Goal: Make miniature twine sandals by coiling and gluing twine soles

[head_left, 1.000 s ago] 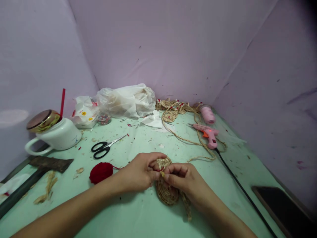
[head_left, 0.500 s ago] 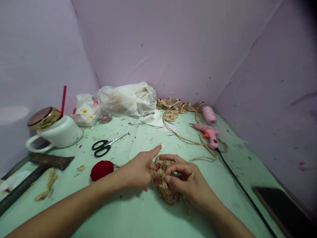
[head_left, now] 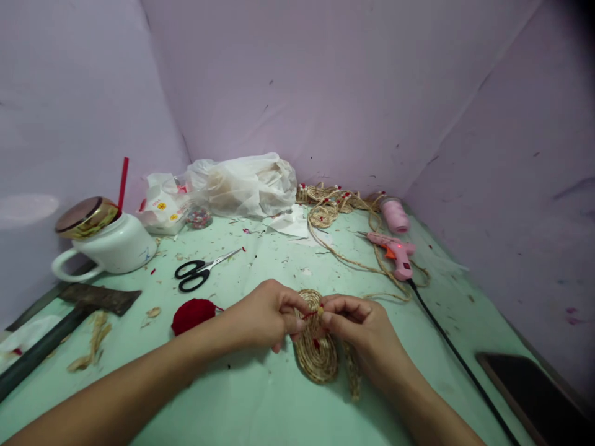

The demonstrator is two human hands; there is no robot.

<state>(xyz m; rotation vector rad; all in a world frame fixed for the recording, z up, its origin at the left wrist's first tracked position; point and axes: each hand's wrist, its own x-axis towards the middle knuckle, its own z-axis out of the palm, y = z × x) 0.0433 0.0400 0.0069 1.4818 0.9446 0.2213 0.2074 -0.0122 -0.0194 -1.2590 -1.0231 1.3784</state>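
Left hand [head_left: 269, 317] has curled inward, pinching red yarn [head_left: 310, 314]; right hand [head_left: 360, 323] pinches yellow piece [head_left: 320, 311].

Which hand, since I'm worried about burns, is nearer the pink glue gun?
Right. The right hand is short of the pink glue gun and to its left, not touching it; the left hand is farther left and farther away.

Left hand [head_left: 264, 316]: left of the coiled rope piece [head_left: 317, 365], back uppermost, thumb and forefinger pinched together over its upper part. Right hand [head_left: 360, 322]: right of the piece, thumb and forefinger likewise pinched. Left forearm [head_left: 139, 378] and right forearm [head_left: 427, 396]: bare, converging on the piece from its near side.
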